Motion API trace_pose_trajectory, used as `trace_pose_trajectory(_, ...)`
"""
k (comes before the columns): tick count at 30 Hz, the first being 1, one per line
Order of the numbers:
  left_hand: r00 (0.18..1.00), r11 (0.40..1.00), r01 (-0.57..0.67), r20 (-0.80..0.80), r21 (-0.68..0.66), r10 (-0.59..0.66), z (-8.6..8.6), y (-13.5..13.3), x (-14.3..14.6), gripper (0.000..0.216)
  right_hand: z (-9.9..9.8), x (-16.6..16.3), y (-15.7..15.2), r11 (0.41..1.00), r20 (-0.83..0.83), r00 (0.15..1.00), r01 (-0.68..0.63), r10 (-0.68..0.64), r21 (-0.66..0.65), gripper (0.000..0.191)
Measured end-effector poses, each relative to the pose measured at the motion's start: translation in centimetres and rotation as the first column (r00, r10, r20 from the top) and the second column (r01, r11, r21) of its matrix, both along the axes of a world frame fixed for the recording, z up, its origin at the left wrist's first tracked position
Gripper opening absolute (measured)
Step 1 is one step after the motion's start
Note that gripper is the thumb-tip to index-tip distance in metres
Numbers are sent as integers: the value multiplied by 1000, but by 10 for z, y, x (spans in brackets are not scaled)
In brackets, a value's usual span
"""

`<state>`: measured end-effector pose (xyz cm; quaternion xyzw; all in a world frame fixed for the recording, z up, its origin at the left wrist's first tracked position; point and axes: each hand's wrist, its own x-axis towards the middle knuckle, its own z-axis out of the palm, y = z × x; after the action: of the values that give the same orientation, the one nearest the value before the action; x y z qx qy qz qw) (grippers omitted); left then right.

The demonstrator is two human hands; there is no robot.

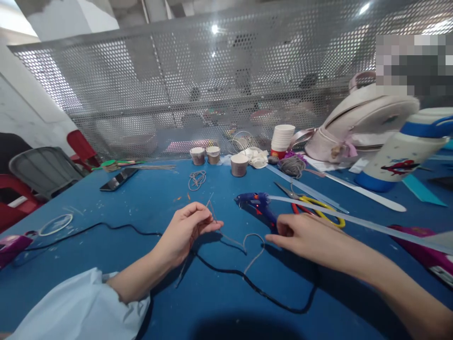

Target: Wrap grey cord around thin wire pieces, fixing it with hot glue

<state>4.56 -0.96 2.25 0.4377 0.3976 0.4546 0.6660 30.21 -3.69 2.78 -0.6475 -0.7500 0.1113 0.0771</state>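
Observation:
My left hand (pixel 189 229) is closed in a pinch on a thin grey string (pixel 226 237), whose tail curls across the blue table to the right. Short thin ends stick up past the fingertips; I cannot tell if they are all string. At the lower end of a blue glue gun's handle, my right hand (pixel 300 236) curls its fingers, partly hiding the grip. The glue gun (pixel 255 200) lies on its side, nozzle to the left, a long clear glue stick (pixel 318 209) running from its back. Scissors (pixel 320 208) with red and yellow handles lie just behind it.
A black cord (pixel 230 270) crosses the table. Towards the back are a wrapped cup (pixel 239 165), stacked paper cups (pixel 283 138), grey yarn (pixel 292 166), a string bundle (pixel 197 180) and a phone (pixel 119 179). A bottle (pixel 399 151) and a bag (pixel 361 120) stand right.

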Motion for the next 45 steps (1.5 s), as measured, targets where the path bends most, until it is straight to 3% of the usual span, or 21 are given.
trace_pose_trajectory(4,1000,1000,11,15,1,-11,-1,-3,2,15,8,-31,-8,992,-291,948,-121,129,42,27)
trace_pose_trajectory(7,1000,1000,9,9,7,-9,-3,-6,4,14,8,-59,-4,986,-538,833,-165,127,-22,18)
trace_pose_trajectory(10,1000,999,-10,-21,31,11,-5,-8,6,13,-5,-78,4,981,-721,686,-190,104,-39,20)
trace_pose_trajectory(16,999,998,-13,-41,57,15,-7,-12,10,13,-36,-91,14,980,-888,457,-194,59,-35,20)
trace_pose_trajectory(21,999,999,14,-47,42,-12,-9,-11,12,13,-36,-94,10,982,-931,360,-144,-61,-120,12)
trace_pose_trajectory(25,996,999,35,-82,32,-33,-7,-11,9,16,-29,-89,9,979,-933,331,-99,-138,-180,14)
trace_pose_trajectory(29,954,997,50,-298,64,-29,0,-11,2,23,-19,-77,12,980,-950,273,-82,-151,-180,17)
trace_pose_trajectory(32,895,976,50,-444,210,49,7,-11,-4,22,-11,-70,12,978,-959,240,-104,-150,-179,19)
trace_pose_trajectory(37,777,824,53,-542,565,321,11,-11,-12,11,-3,-64,7,991,-948,304,-61,-93,-117,20)
trace_pose_trajectory(41,726,723,93,-543,685,421,7,-12,-14,8,-2,-63,5,997,-925,375,-26,-57,-72,19)
trace_pose_trajectory(45,712,660,113,-523,743,468,3,-11,-14,10,-2,-63,5,999,-906,423,-9,-36,-44,16)
